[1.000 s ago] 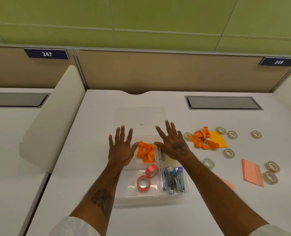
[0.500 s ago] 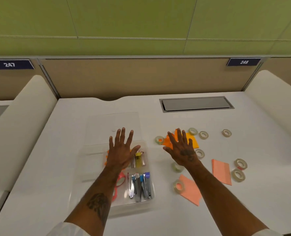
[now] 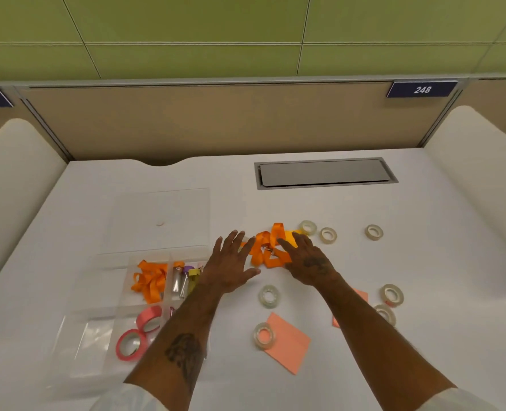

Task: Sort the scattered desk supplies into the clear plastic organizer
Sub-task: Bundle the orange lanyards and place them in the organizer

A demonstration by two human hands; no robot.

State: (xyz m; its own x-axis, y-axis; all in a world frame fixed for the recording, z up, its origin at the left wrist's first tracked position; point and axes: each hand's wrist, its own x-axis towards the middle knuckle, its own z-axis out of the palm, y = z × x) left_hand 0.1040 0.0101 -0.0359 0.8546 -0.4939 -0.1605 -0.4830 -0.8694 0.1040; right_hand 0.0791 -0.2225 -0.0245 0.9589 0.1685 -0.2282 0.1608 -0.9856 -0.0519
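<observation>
Both my hands are flat and open right now, fingers spread, not gripping anything. My left hand (image 3: 231,262) and right hand (image 3: 308,259) sit on either side of the loose orange lanyard (image 3: 268,250), which is bunched up on the white desk (image 3: 364,203) just right of the clear organizer (image 3: 97,292). My right fingertips overlap the lanyard's right edge, but I can't tell if they're actually touching it.

The organizer is off to my left, with its lid (image 3: 159,218) lying flat behind it. Inside there's a second orange strap (image 3: 149,281) in a back compartment, some small lighter-looking bits (image 3: 186,280) next to it, and 2 pink tape rolls (image 3: 149,317) in front.

Clear tape rolls (image 3: 269,296) are scattered around the desk to my right, and 1 sits on a salmon sticky note (image 3: 290,348) near my right forearm.
</observation>
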